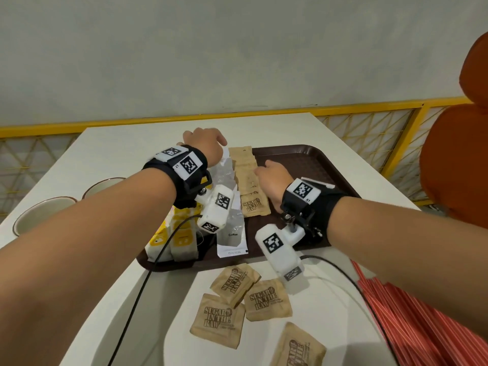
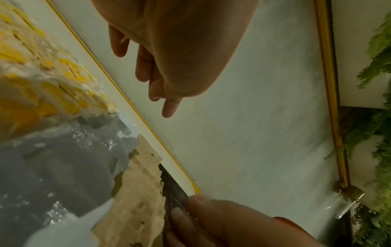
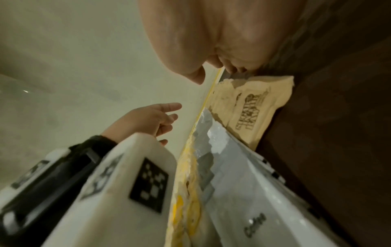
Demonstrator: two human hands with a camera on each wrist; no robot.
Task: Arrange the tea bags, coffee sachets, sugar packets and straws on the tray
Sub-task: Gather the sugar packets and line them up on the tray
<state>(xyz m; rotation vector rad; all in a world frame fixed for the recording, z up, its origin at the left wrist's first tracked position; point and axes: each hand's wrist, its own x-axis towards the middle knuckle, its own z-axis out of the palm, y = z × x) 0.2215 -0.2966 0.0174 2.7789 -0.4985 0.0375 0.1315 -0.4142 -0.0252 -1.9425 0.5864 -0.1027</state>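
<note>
Brown tray (image 1: 311, 157) on white desk (image 1: 126, 143). Sugar packets (image 1: 249, 180) in row on tray, more loose on desk. My left hand (image 1: 203, 146) above tray's far-left edge, fingers loose, spread, holding nothing. My right hand (image 1: 273, 178) fingertips down on sugar row; grip unclear.

Both forearms reach forward side by side, each wrist wrapped in a black strap carrying white marker blocks. The left hand (image 1: 204, 146) is held palm down with its fingers (image 2: 169, 107) loose and spread, pointing away from the body and closing on nothing. The right hand (image 1: 272, 177) lies lower and nearer, knuckles up, its fingers (image 3: 232, 66) bent downward at the tips; whether they form a grip on anything cannot be told, since the palm hides them in the right wrist view.
</note>
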